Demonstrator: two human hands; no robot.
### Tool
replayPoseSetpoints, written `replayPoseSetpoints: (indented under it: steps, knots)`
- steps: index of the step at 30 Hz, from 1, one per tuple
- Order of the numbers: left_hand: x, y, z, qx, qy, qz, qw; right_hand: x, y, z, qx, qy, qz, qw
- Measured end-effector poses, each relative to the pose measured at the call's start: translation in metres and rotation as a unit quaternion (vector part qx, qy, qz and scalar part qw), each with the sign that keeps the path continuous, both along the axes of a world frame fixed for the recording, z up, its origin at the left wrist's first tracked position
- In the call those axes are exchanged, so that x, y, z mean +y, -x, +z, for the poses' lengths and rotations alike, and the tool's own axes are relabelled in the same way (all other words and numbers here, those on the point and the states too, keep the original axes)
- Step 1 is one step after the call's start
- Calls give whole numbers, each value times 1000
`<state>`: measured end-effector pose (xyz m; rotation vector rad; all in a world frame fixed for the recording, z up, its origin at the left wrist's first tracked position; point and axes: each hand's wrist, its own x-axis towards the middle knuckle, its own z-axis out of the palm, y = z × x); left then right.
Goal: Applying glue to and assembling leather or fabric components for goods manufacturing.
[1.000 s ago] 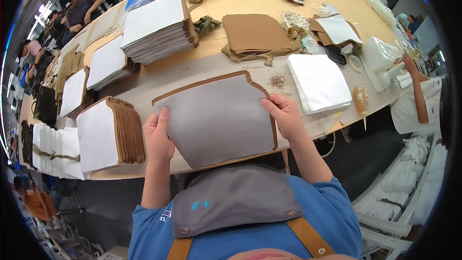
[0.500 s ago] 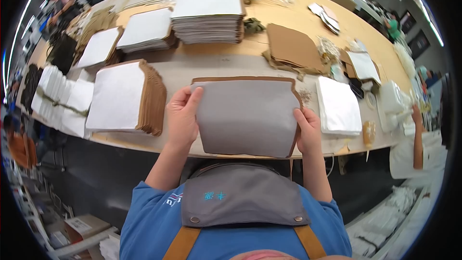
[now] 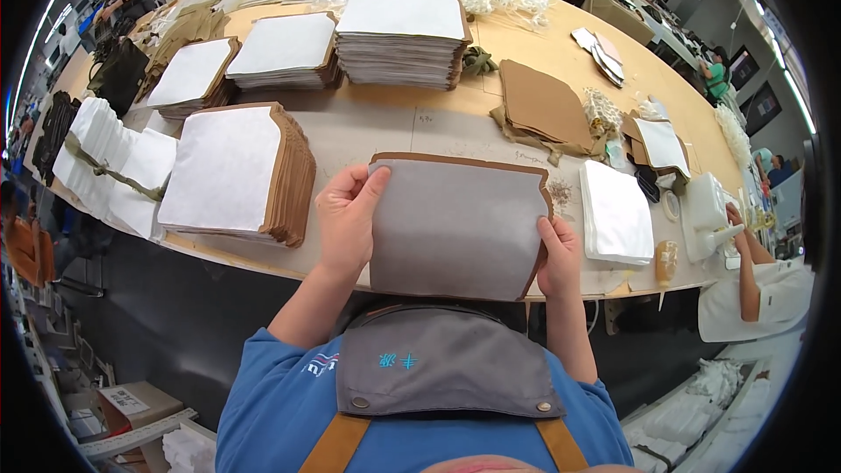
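Observation:
Both hands hold one flat grey sheet with a brown border [image 3: 455,226] over the near edge of the long tan table [image 3: 412,118]. My left hand [image 3: 348,219] grips its left edge, thumb on top near the upper corner. My right hand [image 3: 558,256] clasps the right edge lower down. The sheet's top right corner has a notched cut. A tall stack of brown-edged, white-faced sheets [image 3: 236,171] stands just left of my left hand.
More white-topped stacks [image 3: 401,33] [image 3: 282,48] [image 3: 188,74] stand farther back. A brown pile [image 3: 543,109] and a white pile [image 3: 615,212] lie to the right. A co-worker's arm [image 3: 749,267] rests at the table's right end. Other people sit at the far left.
The view has swung left and the sheet now lies squarer to me. My left hand has shifted higher on the left edge; both hands keep their hold.

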<state>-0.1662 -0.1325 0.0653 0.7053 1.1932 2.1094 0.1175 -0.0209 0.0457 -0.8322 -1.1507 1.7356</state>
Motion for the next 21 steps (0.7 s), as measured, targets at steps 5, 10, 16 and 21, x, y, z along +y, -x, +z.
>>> replayPoseSetpoints:
  steps: [5,10,16,21]
  knots:
    - [1,7,-5,-85,-39,-50,994,-4,5,0,-1,12,-5,1000]
    - [4,12,-12,-149,-48,-97,983,-6,7,-3,-8,28,-7,1000]
    - [14,16,-32,-122,30,-57,990,-6,12,-8,-26,48,-8,998]
    - [30,38,-76,150,241,-49,958,20,7,-41,-186,37,1,982]
